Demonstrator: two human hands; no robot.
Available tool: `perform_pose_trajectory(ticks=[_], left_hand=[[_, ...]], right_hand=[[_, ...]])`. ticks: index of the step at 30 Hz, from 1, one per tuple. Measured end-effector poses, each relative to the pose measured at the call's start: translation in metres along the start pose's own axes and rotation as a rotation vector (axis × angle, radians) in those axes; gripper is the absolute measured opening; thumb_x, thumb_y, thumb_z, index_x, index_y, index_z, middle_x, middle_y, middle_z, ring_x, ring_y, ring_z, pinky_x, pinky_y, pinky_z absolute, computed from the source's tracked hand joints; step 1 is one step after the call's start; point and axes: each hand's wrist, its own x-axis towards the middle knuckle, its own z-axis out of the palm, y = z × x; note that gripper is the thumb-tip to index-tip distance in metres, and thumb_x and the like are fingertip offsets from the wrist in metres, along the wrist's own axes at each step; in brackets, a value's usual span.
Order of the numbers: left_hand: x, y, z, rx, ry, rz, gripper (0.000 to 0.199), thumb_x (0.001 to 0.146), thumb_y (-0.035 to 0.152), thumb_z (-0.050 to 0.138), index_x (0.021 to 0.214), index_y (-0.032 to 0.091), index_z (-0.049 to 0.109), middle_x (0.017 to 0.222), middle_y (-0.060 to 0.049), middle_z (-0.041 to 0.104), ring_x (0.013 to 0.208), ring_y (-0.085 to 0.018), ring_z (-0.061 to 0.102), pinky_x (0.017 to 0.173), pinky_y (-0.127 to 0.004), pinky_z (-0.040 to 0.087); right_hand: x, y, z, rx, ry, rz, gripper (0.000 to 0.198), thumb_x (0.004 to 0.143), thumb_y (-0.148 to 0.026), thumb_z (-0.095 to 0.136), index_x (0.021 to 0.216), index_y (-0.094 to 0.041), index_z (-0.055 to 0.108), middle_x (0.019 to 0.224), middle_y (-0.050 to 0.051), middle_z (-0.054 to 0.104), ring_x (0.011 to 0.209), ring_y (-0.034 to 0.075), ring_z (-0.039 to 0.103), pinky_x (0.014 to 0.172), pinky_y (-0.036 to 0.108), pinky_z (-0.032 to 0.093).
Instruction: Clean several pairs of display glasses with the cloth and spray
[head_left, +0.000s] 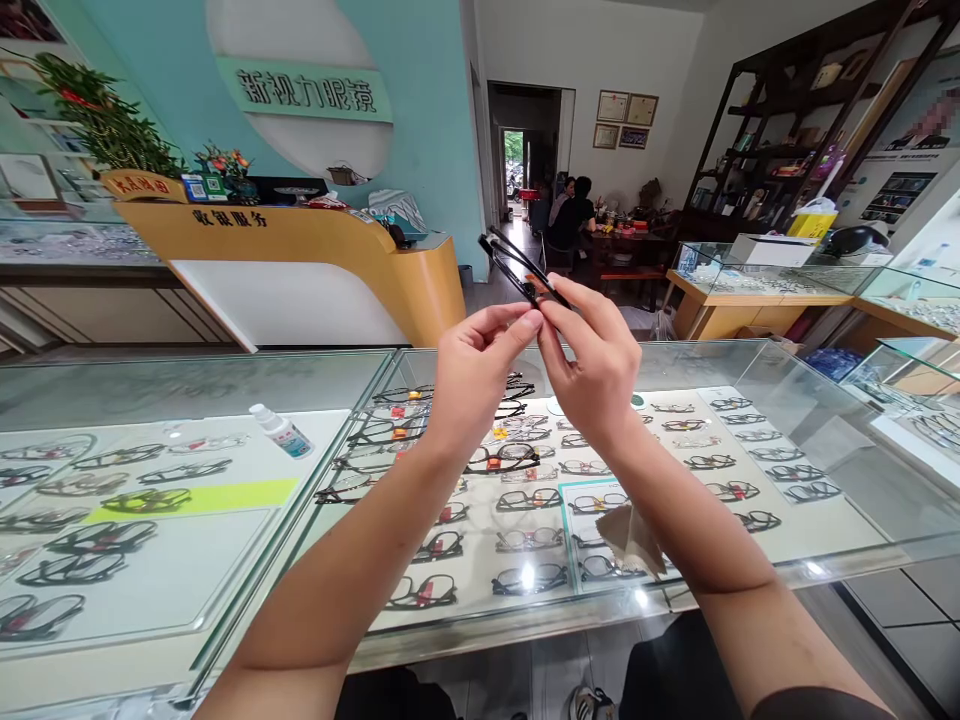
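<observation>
A pair of black-framed eyeglasses (517, 268) is held up above the glass display case (480, 612), seen nearly edge-on. My left hand (484, 365) pinches its near end between thumb and forefinger. Beside it, my right hand (589, 355) grips the same glasses with thumb and fingers, and the two hands almost touch. A small orange-red patch shows between the dark parts of the frame. Under my wrists, several more eyeglasses (502, 459) with orange or red tags stand on the glass top. Part of the held frame is hidden by my fingers.
A white spray bottle (281, 432) lies at the left, and a brown cloth-like piece (631, 540) is under my right forearm. Beyond the case stand a yellow-and-white counter (300, 300) and more glass cases (765, 285). Two people (574, 215) sit at a back table.
</observation>
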Motion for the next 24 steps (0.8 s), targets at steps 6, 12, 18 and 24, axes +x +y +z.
perform_pose_trajectory(ticks=[6, 12, 18, 24], left_hand=[[0.009, 0.001, -0.004, -0.015, 0.039, 0.006, 0.040, 0.069, 0.055, 0.101, 0.085, 0.024, 0.082, 0.069, 0.001, 0.060, 0.057, -0.008, 0.036, 0.051, -0.027, 0.031], [0.023, 0.018, -0.044, 0.494, -0.167, 0.208, 0.029, 0.082, 0.055, 0.092, 0.086, 0.027, 0.085, 0.057, 0.001, 0.049, 0.054, -0.013, 0.039, 0.052, -0.032, 0.028], [0.019, 0.031, -0.053, 1.028, -0.534, 0.058, 0.017, 0.086, 0.043, 0.082, 0.080, 0.028, 0.085, 0.053, 0.000, 0.051, 0.054, -0.016, 0.046, 0.058, -0.033, 0.034], [0.011, 0.024, -0.036, 1.437, -0.817, -0.101, 0.012, 0.086, 0.035, 0.073, 0.082, 0.029, 0.083, 0.066, -0.001, 0.069, 0.067, -0.021, 0.062, 0.065, -0.033, 0.039]], right_hand=[[0.001, -0.016, -0.004, 0.073, -0.077, 0.054, 0.025, 0.109, -0.028, 0.058, 0.120, -0.025, 0.080, 0.142, 0.012, 0.077, 0.131, 0.029, 0.073, 0.113, 0.050, 0.061], [0.017, -0.024, -0.038, 0.230, -0.132, 0.286, 0.031, 0.108, -0.042, 0.062, 0.082, -0.026, 0.071, 0.090, 0.008, 0.073, 0.098, 0.026, 0.071, 0.088, 0.042, 0.061], [0.029, -0.023, -0.060, 0.325, -0.227, 0.343, 0.067, 0.109, -0.053, 0.064, 0.057, -0.025, 0.032, 0.061, -0.002, 0.024, 0.060, 0.014, 0.035, 0.059, 0.033, 0.037], [0.038, -0.024, -0.080, 0.415, -0.766, 0.223, 0.072, 0.105, -0.069, 0.064, 0.059, -0.025, 0.031, 0.057, -0.005, 0.020, 0.057, 0.012, 0.019, 0.052, 0.034, 0.023]])
